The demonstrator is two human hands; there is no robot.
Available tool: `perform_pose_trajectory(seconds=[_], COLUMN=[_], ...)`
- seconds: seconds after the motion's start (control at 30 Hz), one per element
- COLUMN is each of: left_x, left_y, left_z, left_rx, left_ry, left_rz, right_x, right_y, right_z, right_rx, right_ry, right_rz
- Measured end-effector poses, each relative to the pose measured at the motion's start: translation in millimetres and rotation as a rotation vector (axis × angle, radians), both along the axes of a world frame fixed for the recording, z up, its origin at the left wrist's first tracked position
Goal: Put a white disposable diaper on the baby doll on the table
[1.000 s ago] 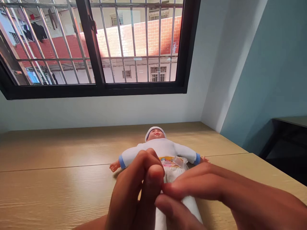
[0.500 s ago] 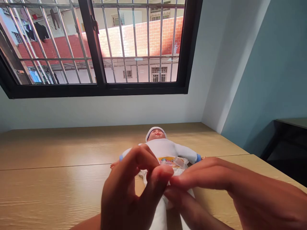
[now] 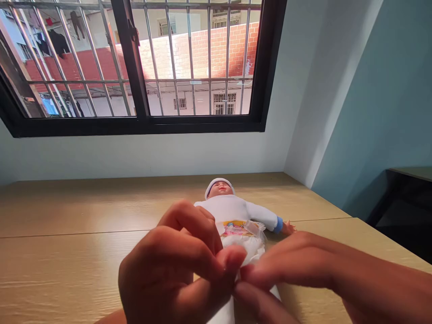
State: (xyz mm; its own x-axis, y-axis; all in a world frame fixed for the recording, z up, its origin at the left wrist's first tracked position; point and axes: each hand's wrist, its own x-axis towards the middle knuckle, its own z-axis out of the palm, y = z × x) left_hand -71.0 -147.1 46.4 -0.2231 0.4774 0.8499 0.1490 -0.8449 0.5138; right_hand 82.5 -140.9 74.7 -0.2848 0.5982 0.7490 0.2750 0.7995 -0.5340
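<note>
A baby doll (image 3: pixel 222 204) in a white top with blue cuffs and a white cap lies on its back, head toward the window. Around its waist is a white disposable diaper (image 3: pixel 253 245) with a colourful printed band and ruffled edges. My left hand (image 3: pixel 178 265) is closed in a pinch over the doll's lower body, hiding one of its arms. Thumb and fingers of my right hand (image 3: pixel 286 274) are pinched together, their tips beside the left thumb. Whatever lies between the fingertips is hidden. White-covered legs (image 3: pixel 222 312) show below the hands.
The doll lies on a light wooden tabletop (image 3: pixel 67 265) with a seam across it. Behind stands a white wall (image 3: pixel 151 155) with a black-framed barred window (image 3: pixel 199 125). A dark piece of furniture (image 3: pixel 401 211) is at the right.
Both hands have moved a little down toward me, and the left has turned with its fingers curled more. More of the diaper's front and the doll's hand on the right side show.
</note>
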Motion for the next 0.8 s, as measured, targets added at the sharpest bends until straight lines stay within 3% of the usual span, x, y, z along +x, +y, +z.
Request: perform_pose_trajectory(seconds=[0.27,0.8], left_x=[-2.9,-2.8], left_y=[-4.3,-5.9], left_z=[0.9,-2.4], left_rx=[-0.017,-0.076], left_ry=[0.071,0.047], left_rz=[0.104,0.124], right_x=[-2.5,2.0], right_y=[-2.1,-1.9], right_z=[-4.0,-4.0], right_rx=[0.016,-0.004], right_ry=[-0.028,-0.027], right_rz=[-0.055,-0.048])
